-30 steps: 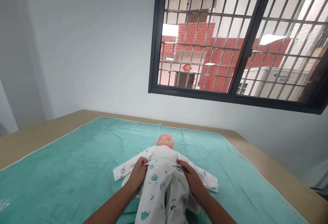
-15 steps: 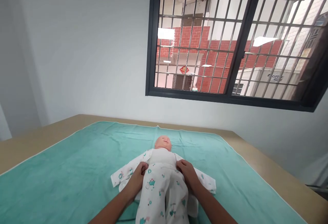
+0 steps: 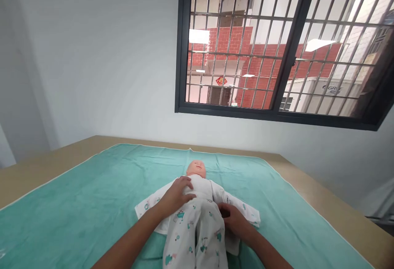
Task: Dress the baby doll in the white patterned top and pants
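A baby doll point(image 3: 197, 168) lies on its back, head toward the wall. It wears white printed trousers point(image 3: 187, 232) pulled up to the belly. A white printed baby shirt point(image 3: 241, 209) is spread open at both sides, sleeves stretched outward. My left hand point(image 3: 178, 195) rests on the chest and left side of the belly, fingers apart. At the doll's right-hand hip in view, my right hand point(image 3: 232, 217) has its fingers curled at the shirt's side panel, seemingly gripping its edge; the fingertips are partly hidden.
A green sheet point(image 3: 92, 203) covers most of the tan table point(image 3: 295, 174), whose wooden border shows around it. Behind stands a white wall point(image 3: 117, 55) with a dark-framed barred window point(image 3: 240, 111). A dark cable-like line point(image 3: 152, 258) shows beside the trousers.
My left hand has moved from the trouser waist up onto the doll's chest, its fingers spreading. My right hand has shifted slightly outward and down, off the waistband.
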Available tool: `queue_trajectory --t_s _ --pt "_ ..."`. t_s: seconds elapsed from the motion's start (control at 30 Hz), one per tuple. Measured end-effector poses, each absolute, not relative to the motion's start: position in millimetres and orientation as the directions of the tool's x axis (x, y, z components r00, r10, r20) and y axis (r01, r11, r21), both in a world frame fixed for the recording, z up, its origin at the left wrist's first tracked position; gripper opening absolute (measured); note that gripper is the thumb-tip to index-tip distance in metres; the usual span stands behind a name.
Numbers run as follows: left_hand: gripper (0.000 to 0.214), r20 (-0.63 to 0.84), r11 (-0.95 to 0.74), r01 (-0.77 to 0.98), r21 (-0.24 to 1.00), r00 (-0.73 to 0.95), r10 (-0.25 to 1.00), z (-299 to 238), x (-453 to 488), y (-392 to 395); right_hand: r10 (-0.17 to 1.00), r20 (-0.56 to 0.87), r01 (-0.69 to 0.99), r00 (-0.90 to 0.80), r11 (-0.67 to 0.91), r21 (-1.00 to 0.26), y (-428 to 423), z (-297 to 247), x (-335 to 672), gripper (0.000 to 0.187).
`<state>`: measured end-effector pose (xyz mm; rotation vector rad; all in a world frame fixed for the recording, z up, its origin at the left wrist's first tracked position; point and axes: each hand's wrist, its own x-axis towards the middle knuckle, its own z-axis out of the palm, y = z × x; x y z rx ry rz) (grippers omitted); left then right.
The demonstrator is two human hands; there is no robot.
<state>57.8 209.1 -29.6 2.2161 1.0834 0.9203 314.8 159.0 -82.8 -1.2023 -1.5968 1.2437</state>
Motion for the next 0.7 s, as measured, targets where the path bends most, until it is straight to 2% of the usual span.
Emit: queue_trajectory --t_s 0.1,0.17,0.27,0.33,0.4,0.47,0.57,0.63,0.7 --pt "0.016 0.271 -0.6 0.578 0.553 0.556 0.786 -16.2 71.4 217.2 0.955 0.115 0.163 -0.272 0.164 -0.973 155.6 -81.8 307.1 0.014" --pt "0.014 0.236 -0.582 0.657 0.479 0.542 0.807 -15.4 76.3 224.1 0.957 0.188 0.121 -0.222 0.218 -0.968 151.4 -82.7 299.8 0.012" --pt "0.015 0.243 -0.445 0.776 0.448 0.373 0.895 -22.0 84.0 235.8 0.979 0.203 0.139 0.013 0.199 -0.97 154.9 -88.9 289.0 0.016" --pt "0.017 0.261 -0.373 0.804 0.464 0.278 0.924 -27.6 89.2 241.2 0.96 0.203 0.245 0.193 0.154 -0.957 167.1 -96.1 284.1 0.019" --pt "0.018 0.279 -0.35 0.807 0.476 0.239 0.93 -32.9 90.3 241.5 0.934 0.218 0.337 0.283 0.116 -0.935 182.6 -103.9 282.0 0.018" --pt "0.018 0.311 -0.366 0.772 0.52 0.228 0.923 -39.5 83.8 235.4 0.932 0.214 0.359 0.292 0.1 -0.928 194.4 -110.1 282.4 0.017" --pt "0.02 0.37 -0.401 0.615 0.679 0.185 0.91 -54.0 61.1 217.4 0.948 0.205 0.368 0.245 0.105 -0.924 196.9 -113.0 286.4 0.017" --pt "0.019 0.286 -0.321 0.476 0.819 0.146 0.947 -64.6 44.7 204.0 0.968 0.196 0.354 0.156 0.131 -0.926 190.8 -109.2 289.8 0.014" --pt "0.015 0.083 -0.147 0.364 0.92 0.185 0.979 -72.2 33.9 192.9 0.985 0.167 0.295 0.035 0.149 -0.944 183.8 -100.9 292.2 0.012"
